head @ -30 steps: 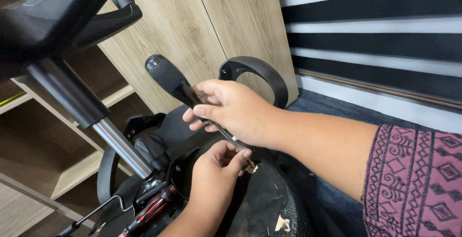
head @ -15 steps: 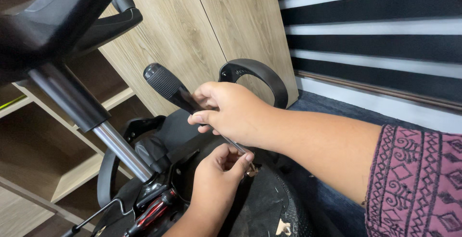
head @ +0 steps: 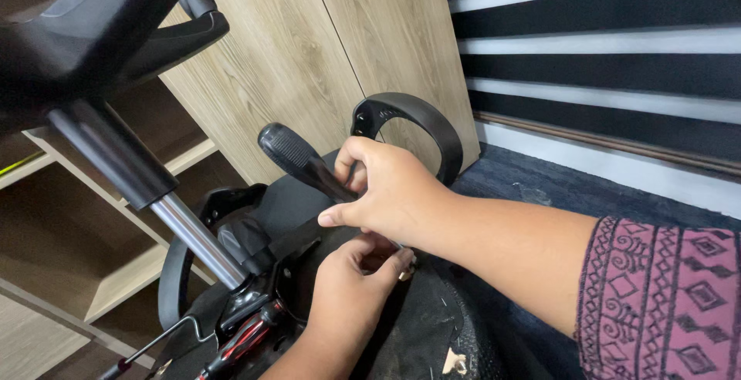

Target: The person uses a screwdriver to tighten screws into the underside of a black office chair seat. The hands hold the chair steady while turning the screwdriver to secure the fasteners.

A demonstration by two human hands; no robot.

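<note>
An office chair lies upturned, its black seat underside [head: 432,334] facing me. My right hand [head: 386,191] is closed around a tool with a black ribbed handle [head: 297,156], whose shaft points down into the chair's underside. Just below it, my left hand [head: 351,291] pinches something small at the tool's tip; the fingers hide what it is. A curved black armrest [head: 421,121] rises behind my right hand.
The chair's chrome gas column [head: 193,237] runs up left to the black star base [head: 108,25]. A red-and-black handled tool [head: 243,345] lies by the mechanism. Wood-grain cabinet doors [head: 309,48] and open shelves [head: 69,249] stand behind; a striped blind [head: 602,55] hangs right above dark carpet.
My right hand has tilted the tool handle slightly, turning it at the same spot. My left hand stays pinched at the tip.
</note>
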